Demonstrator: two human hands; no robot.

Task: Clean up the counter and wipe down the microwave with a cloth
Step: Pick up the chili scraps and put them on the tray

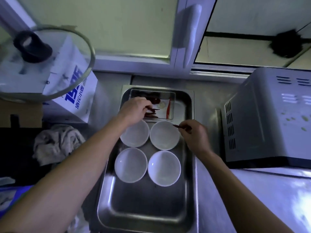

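A long steel tray (144, 207) lies on the counter. Several empty white bowls (164, 168) stand in it. At its far end sits a clear rectangular container (170, 105) with dried red chillies (152, 114). My left hand (134, 111) reaches into that container, fingers curled on chillies. My right hand (195, 134) pinches one dried chilli (176, 126) over the rim of the far right bowl (164, 135). A grey microwave (269, 118) stands to the right, with pale specks on its top. A crumpled pale cloth (55, 143) lies to the left.
A glass pot lid (50, 64) with a black knob stands at the far left, in front of a white box with blue print (79, 98). A window frame and handle (191, 34) run along the back. Bare steel counter (277, 199) shows at the near right.
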